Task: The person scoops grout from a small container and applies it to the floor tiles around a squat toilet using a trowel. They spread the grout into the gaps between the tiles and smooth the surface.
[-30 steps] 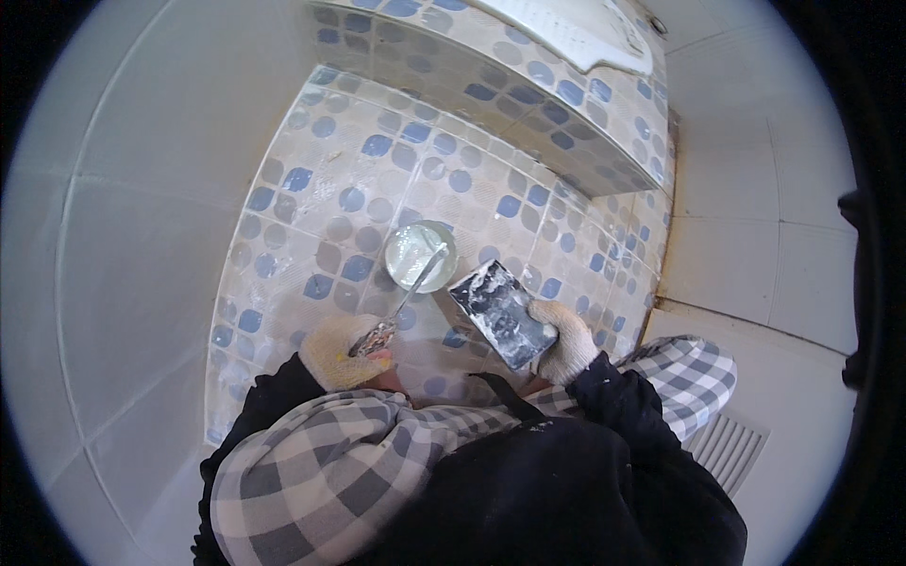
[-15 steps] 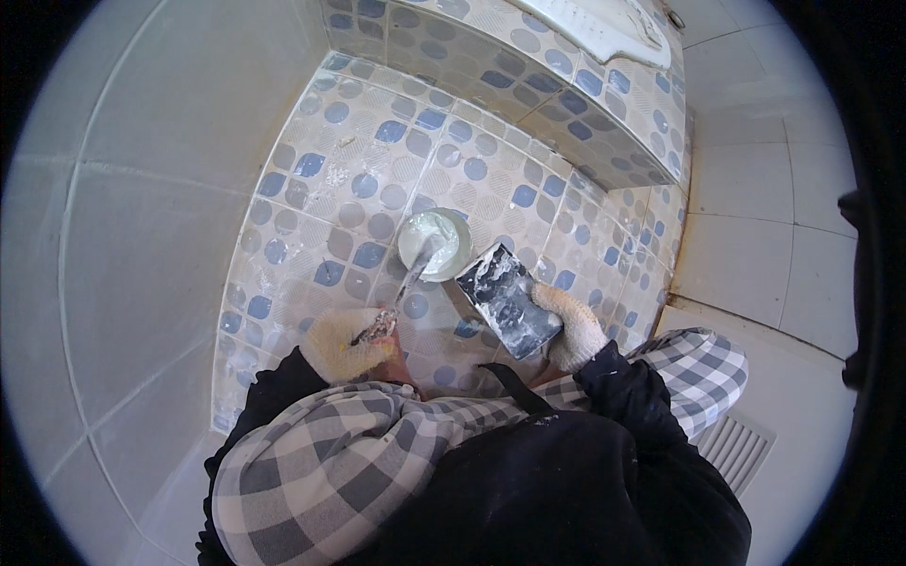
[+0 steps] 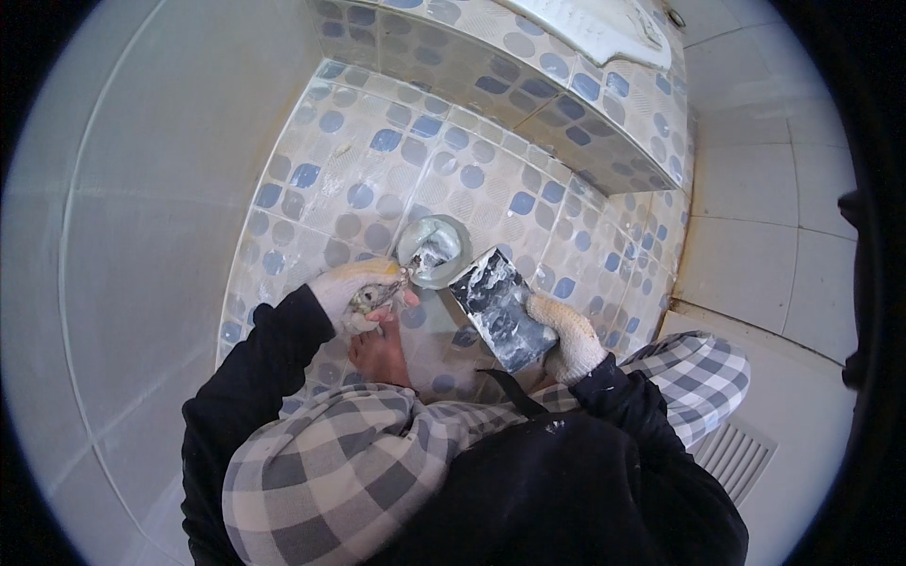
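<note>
My left hand (image 3: 354, 292), in a paste-stained knit glove, is closed around the handle of a small trowel (image 3: 431, 258) coated in white paste. Its blade reaches into a round, pale tub (image 3: 463, 253) of white paste standing on the floor; paste hides the blade's exact shape. To the right of the tub, my gloved right hand (image 3: 572, 338) grips a black rectangular float (image 3: 507, 311) by its right side. White paste is smeared across the float's upturned face. The float is tilted, its far left corner close to the tub's rim.
Patterned blue and grey tiles cover the floor (image 3: 359, 195). Ahead rises a tiled step (image 3: 491, 80) with a white ceramic fixture (image 3: 604, 33) on it. A plain tiled wall (image 3: 160, 236) stands at the left. My bare foot (image 3: 380, 357) is below my left hand; a floor grate (image 3: 734, 457) lies at lower right.
My left hand has moved forward and closer to the tub, with the trowel lower in it. The float in my right hand has shifted slightly toward me.
</note>
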### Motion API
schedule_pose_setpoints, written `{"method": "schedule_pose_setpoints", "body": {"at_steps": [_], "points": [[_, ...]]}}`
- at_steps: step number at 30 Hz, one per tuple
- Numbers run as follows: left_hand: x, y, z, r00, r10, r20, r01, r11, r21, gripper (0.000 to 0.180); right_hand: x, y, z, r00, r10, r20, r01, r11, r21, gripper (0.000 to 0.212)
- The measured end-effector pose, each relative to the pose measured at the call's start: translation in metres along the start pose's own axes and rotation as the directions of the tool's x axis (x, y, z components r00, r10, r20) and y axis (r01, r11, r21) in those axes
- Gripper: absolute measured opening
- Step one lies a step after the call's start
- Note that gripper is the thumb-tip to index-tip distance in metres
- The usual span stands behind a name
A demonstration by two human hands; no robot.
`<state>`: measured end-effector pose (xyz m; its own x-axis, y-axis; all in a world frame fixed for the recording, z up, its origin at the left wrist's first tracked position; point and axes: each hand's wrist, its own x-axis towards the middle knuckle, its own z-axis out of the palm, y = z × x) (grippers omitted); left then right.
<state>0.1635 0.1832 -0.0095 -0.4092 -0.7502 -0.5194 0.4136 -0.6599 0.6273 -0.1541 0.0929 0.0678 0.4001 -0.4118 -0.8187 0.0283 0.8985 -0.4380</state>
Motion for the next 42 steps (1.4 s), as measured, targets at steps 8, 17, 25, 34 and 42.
{"method": "schedule_pose_setpoints", "body": {"at_steps": [8,17,25,34,42], "points": [[0.000,-0.037,-0.006,0.999,-0.024,0.033,0.031,0.970,-0.240,0.033,0.007,0.001,-0.007,0.998,-0.032,0.046,0.034,0.998,-0.045,0.036],[-0.014,-0.021,0.013,0.984,-0.119,-0.129,0.077,0.954,-0.290,0.029,0.005,0.000,-0.007,0.998,-0.064,0.024,0.066,0.996,-0.055,0.039],[0.016,-0.025,0.012,0.997,0.072,-0.038,-0.079,0.973,-0.215,0.026,0.002,-0.001,-0.007,0.998,-0.058,-0.003,0.057,0.992,-0.114,0.045],[0.025,-0.014,0.038,0.969,-0.128,-0.210,0.017,0.887,-0.461,0.046,0.004,0.001,-0.013,0.999,-0.048,-0.015,0.047,0.997,-0.060,0.040],[0.002,-0.038,0.012,0.999,-0.045,0.002,0.045,0.995,-0.091,0.037,0.001,0.000,-0.019,0.995,-0.100,0.013,0.100,0.995,0.014,0.042]]}}
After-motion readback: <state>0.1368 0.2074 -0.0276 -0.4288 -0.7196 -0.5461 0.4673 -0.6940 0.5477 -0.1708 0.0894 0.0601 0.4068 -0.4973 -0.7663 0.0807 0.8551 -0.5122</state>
